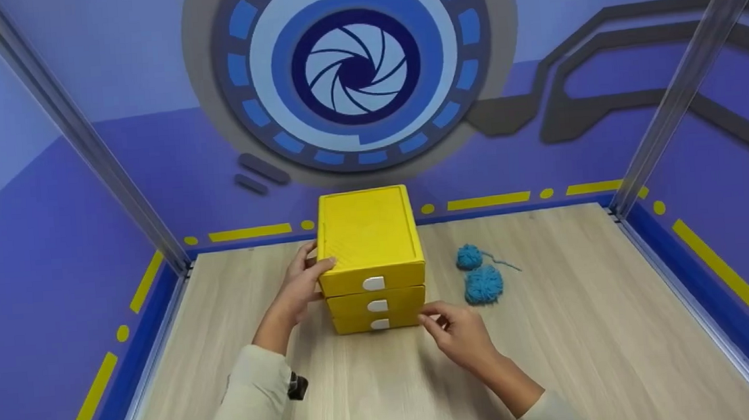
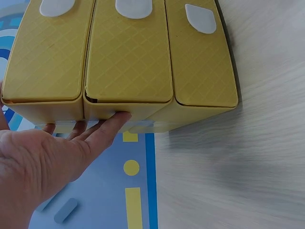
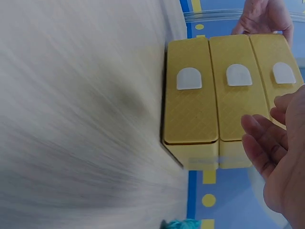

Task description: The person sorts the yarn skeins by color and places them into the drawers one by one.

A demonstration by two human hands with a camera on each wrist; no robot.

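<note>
Desk (image 1: 587, 327): yellow three-drawer box (image 1: 369, 230) stands upright near its far edge. Left hand (image 1: 297, 288) presses box's left side, fingers extended, thumb on top. Right hand (image 1: 466, 335), fingers loosely bent, empty, near lower front. Rightward: larger blue yarn ball (image 1: 483, 285), smaller yarn ball (image 1: 469, 257).

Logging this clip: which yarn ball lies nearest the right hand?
The larger blue ball; the smaller blue ball lies behind it, farther from the right hand.

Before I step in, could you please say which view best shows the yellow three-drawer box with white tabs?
The head view, because it shows the top and front of the yellow three-drawer box together. The left wrist view cuts off part of its front; in the right wrist view, the right hand covers part.
</note>
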